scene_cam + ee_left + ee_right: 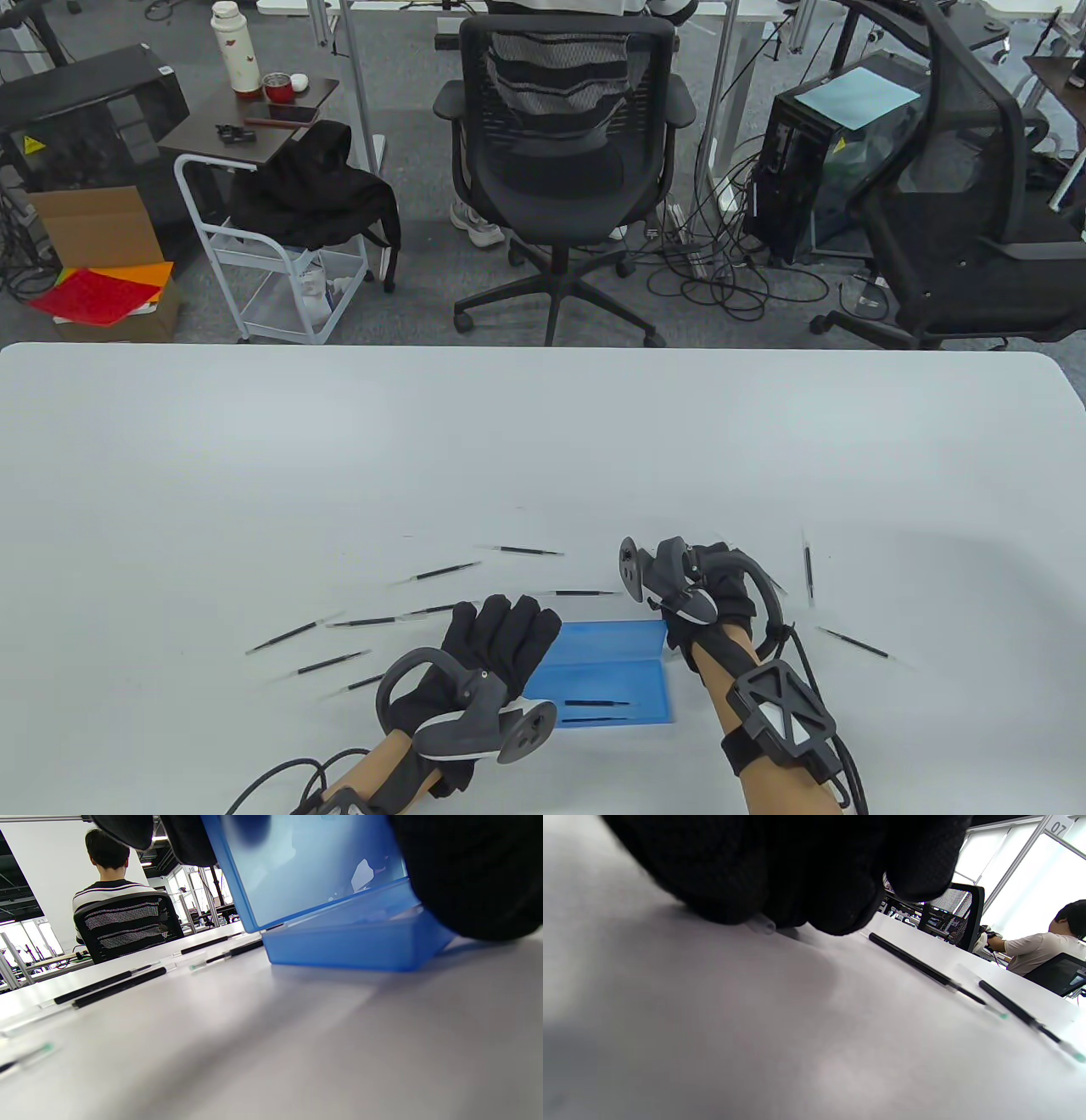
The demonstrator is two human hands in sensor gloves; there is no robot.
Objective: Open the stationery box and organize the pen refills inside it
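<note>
Lying open near the front edge of the white table (pixel 543 441), the blue stationery box (pixel 607 683) is set between the two gloved hands. Its raised lid (pixel 611 637) is touched by the straight, spread fingers (pixel 517 624) of the left hand (pixel 488 649), seen against the lid in the left wrist view. Two pen refills (pixel 598 703) are held in the box's tray, lying parallel. The right hand (pixel 721 590) is placed just right of the lid, knuckles down on the table; a clear tip is seen under its curled fingers (pixel 835 912), but whether a refill is pinched cannot be told. Loose pen refills (pixel 365 622) are scattered left, behind and right of the box.
</note>
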